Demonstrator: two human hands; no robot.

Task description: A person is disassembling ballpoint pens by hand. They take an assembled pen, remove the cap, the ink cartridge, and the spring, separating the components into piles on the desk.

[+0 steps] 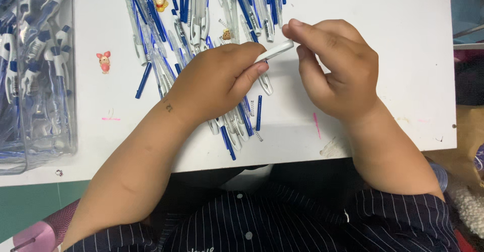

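White pen barrel [275, 51]: held above the white table [403, 55], pinched by left hand [217, 80] and right hand [338, 65]. Loose pen parts [201, 25] beneath. Risk: a small spring [258, 136] near the table's edge may roll off if nudged.

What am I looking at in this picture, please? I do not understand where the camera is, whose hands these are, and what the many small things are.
The camera sits on a person's head and looks down, so both hands are that person's own. There is no machine. They work over a white flat table. On it lies a loose pile of blue and white plastic pen parts, with small metal springs among them. A clear plastic box at the left edge holds more pens. A small pink animal figure lies beside the pile. The left hand has its grip on a white plastic pen barrel, and the right hand pinches the barrel's other end with its fingertips.
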